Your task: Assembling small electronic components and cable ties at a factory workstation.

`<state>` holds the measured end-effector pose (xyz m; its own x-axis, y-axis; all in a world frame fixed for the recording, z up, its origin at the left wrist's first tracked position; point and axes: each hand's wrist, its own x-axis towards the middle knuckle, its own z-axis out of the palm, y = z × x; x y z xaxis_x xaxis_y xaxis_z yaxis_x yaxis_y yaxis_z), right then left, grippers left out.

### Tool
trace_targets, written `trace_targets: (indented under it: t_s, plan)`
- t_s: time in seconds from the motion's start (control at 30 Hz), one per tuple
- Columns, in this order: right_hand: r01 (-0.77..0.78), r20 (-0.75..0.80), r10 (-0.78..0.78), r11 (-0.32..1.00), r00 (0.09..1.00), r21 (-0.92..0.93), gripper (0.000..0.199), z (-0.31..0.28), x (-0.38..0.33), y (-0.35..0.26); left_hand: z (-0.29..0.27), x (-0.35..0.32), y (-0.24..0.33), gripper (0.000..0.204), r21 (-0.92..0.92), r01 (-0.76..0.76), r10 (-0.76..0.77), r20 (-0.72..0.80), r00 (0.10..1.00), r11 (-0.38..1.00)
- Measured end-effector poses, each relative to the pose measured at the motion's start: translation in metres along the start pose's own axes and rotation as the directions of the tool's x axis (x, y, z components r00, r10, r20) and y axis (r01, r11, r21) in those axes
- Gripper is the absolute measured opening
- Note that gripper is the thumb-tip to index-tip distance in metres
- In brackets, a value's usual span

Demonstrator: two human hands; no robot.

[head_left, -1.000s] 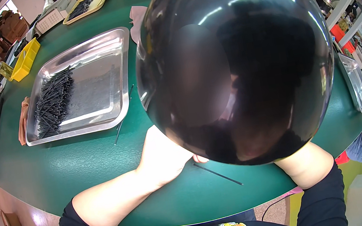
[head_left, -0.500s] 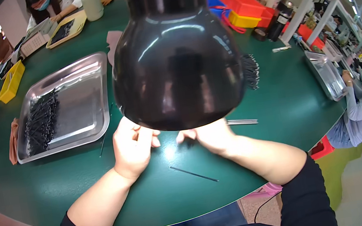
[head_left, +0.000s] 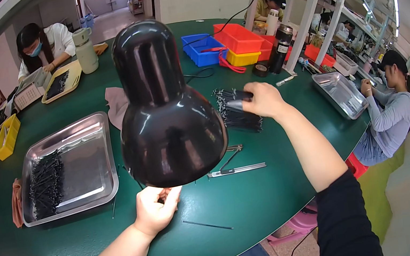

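Pointing its bent fingers leftward over the one bundle of thin black rods (head_left: 242,120), here's the right hand (head_left: 265,100), fingertips at the bundle's top; whether they grip any, I can't tell. Over to the left hand (head_left: 155,212): fingers curled in, thumb forward, tips tucked behind the single black lamp (head_left: 173,138), so what it grasps, if anything, can't be seen.

Between the two hands, one hinged metal tool (head_left: 237,169) lies flat. Just right of the left hand and nearer the body, one loose rod (head_left: 208,225); to that hand's left, a second stray rod (head_left: 114,205) beside a steel tray (head_left: 103,199). One pile of rods (head_left: 46,184) fills that tray's left side, and one brown cloth (head_left: 17,203) sits just beyond it.

Out past the right hand, four bins: one blue bin (head_left: 201,51), one yellow bin (head_left: 244,59), two red bins (head_left: 239,38). One black flask (head_left: 281,49) stands near them, and a second steel tray (head_left: 340,95) lies well to the hand's right. Farther round the table, at least three co-workers (head_left: 389,108)!
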<state>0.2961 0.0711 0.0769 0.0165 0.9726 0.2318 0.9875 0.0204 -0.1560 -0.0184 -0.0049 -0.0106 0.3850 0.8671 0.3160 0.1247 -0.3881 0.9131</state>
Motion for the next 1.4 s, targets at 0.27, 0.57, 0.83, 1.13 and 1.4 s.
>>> trace_targets:
  t_s: [0.27, 0.57, 0.83, 1.13, 1.4]
  plan:
    - [-0.064, 0.121, 0.089, 0.979, 0.989, -0.195, 0.077, 0.055, -0.001, 0.003, 0.004, -0.002, -0.003, 0.016, 0.026, -0.028, 0.027, 0.039, 0.999, 0.999]
    - [0.167, -0.018, -0.190, 0.815, 0.982, 0.555, 0.041, 0.010, -0.059, -0.033, 0.008, 0.001, -0.004, 0.006, 0.106, -0.131, 0.137, -0.050, 0.989, 0.986]
    - [0.195, -0.183, -0.072, 0.461, 0.980, 0.866, 0.042, 0.070, -0.069, -0.057, 0.011, -0.014, -0.002, 0.011, 0.591, -0.495, 0.569, 0.074, 0.819, 0.637]
    - [0.204, -0.191, -0.080, 0.541, 0.978, 0.816, 0.034, 0.068, -0.064, -0.023, 0.014, -0.051, 0.060, 0.053, 0.899, 0.106, -0.096, -0.071, 0.993, 0.426]
    - [0.116, -0.172, 0.017, 0.672, 0.985, 0.732, 0.031, 0.074, -0.064, -0.028, 0.059, -0.061, 0.051, 0.046, 0.889, 0.248, -0.046, -0.250, 0.967, 0.384]
